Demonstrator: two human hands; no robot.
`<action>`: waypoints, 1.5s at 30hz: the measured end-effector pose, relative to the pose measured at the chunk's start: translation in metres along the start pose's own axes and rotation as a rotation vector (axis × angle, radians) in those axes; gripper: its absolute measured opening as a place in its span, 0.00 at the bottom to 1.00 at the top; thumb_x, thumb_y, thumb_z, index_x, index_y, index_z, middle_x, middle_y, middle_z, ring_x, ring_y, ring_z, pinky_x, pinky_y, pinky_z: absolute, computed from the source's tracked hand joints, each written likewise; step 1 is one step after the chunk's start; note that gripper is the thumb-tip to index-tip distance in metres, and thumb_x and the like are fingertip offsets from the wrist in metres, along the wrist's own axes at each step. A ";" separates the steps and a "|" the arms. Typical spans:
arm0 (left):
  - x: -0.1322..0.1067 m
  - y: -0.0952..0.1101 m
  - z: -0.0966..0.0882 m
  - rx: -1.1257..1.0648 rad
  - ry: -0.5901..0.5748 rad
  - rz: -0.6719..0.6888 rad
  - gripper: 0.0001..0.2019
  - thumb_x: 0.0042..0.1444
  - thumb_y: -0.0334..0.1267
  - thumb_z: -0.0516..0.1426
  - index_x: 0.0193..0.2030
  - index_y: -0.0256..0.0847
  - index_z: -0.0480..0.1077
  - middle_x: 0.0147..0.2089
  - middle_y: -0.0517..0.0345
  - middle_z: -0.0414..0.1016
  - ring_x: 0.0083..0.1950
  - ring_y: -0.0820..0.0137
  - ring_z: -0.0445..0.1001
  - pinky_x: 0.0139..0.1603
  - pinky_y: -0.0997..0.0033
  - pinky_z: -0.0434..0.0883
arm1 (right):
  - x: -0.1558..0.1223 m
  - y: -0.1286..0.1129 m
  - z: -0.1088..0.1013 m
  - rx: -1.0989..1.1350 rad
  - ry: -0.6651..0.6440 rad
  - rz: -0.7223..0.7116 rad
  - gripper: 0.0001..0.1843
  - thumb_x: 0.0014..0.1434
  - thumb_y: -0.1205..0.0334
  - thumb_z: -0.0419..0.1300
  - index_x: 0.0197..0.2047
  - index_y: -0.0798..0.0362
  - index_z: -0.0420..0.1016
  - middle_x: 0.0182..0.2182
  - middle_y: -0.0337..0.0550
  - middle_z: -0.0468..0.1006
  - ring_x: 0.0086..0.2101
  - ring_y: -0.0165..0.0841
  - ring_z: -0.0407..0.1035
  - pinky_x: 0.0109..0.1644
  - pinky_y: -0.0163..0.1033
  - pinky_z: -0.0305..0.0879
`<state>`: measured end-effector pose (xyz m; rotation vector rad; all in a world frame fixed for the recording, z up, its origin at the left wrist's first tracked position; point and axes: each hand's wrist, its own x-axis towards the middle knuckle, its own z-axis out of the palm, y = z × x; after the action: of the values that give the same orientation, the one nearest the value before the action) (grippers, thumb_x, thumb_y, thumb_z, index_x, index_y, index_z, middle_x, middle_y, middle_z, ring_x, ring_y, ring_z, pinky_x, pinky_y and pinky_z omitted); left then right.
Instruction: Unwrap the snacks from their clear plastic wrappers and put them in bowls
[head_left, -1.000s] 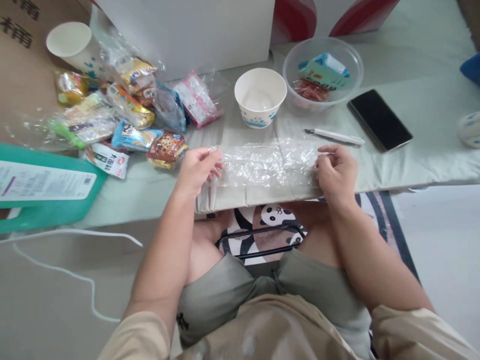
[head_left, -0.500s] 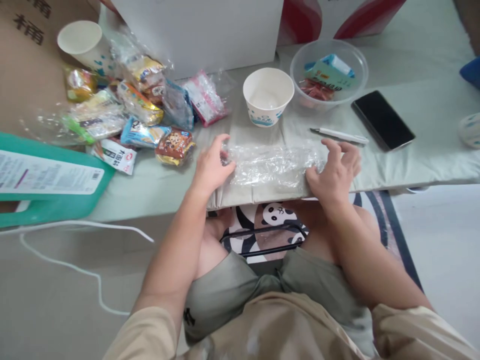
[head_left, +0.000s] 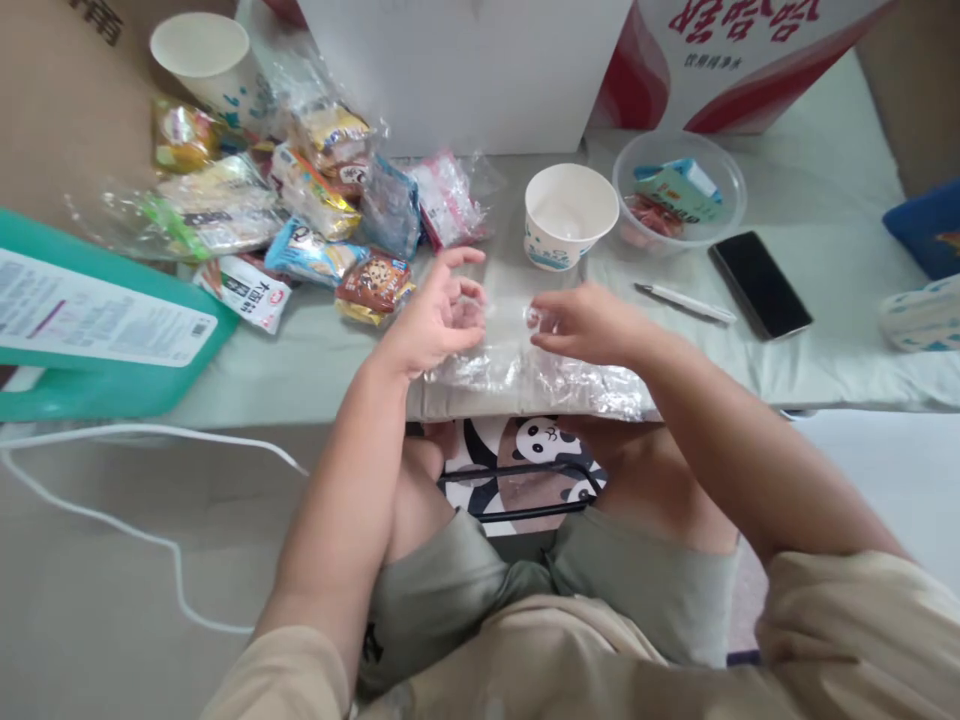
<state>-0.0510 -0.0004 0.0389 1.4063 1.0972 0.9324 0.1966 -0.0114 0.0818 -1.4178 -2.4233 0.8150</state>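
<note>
A crumpled clear plastic bag (head_left: 570, 385) lies at the near edge of a low pale green table (head_left: 795, 350). My right hand (head_left: 581, 322) pinches the bag's upper edge near its middle. My left hand (head_left: 435, 315) hovers just left of it with the fingers curled and spread, touching the same plastic edge; whether it grips the bag is unclear. A white paper bowl (head_left: 566, 215) stands just beyond the hands.
A heap of snack packets (head_left: 315, 225) covers the table's left, beside a paper cup (head_left: 206, 55) and a teal container (head_left: 97, 340). To the right are a clear bowl (head_left: 679, 190) with packets, a pen (head_left: 686, 302) and a black phone (head_left: 759, 285). A white box (head_left: 465, 70) stands behind.
Both hands moved from the bag's two ends toward its middle. My right hand crossed left and pinched the plastic, bunching it. The view shifted slightly, so the table objects sit lower and further right.
</note>
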 end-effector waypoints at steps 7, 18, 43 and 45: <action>0.000 0.003 0.012 -0.478 0.079 -0.269 0.29 0.50 0.64 0.64 0.47 0.42 0.73 0.50 0.45 0.81 0.51 0.60 0.82 0.47 0.63 0.81 | -0.024 -0.005 0.020 0.727 0.322 0.329 0.12 0.56 0.52 0.63 0.33 0.50 0.66 0.20 0.35 0.73 0.19 0.27 0.66 0.25 0.34 0.64; -0.009 0.011 0.044 -0.159 0.195 -0.095 0.26 0.50 0.45 0.70 0.53 0.49 0.65 0.29 0.67 0.80 0.27 0.73 0.79 0.29 0.77 0.75 | -0.039 0.018 0.062 0.948 0.665 0.293 0.36 0.58 0.40 0.66 0.64 0.42 0.60 0.33 0.38 0.81 0.28 0.34 0.76 0.37 0.41 0.76; -0.028 0.021 0.042 0.109 0.151 0.022 0.10 0.57 0.47 0.61 0.32 0.44 0.71 0.27 0.59 0.77 0.28 0.71 0.75 0.31 0.71 0.74 | -0.055 -0.003 0.061 0.586 0.570 0.123 0.10 0.64 0.53 0.57 0.47 0.45 0.73 0.26 0.37 0.76 0.28 0.34 0.75 0.45 0.48 0.76; -0.020 0.018 0.041 -0.054 0.194 -0.126 0.11 0.55 0.48 0.63 0.34 0.44 0.70 0.26 0.62 0.76 0.23 0.75 0.71 0.22 0.75 0.67 | -0.047 -0.002 0.062 0.791 0.598 0.248 0.23 0.63 0.47 0.60 0.58 0.44 0.67 0.29 0.37 0.76 0.30 0.35 0.76 0.38 0.43 0.74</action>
<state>-0.0149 -0.0310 0.0520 1.2070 1.2804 1.0143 0.1919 -0.0742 0.0361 -1.3566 -1.2818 1.0456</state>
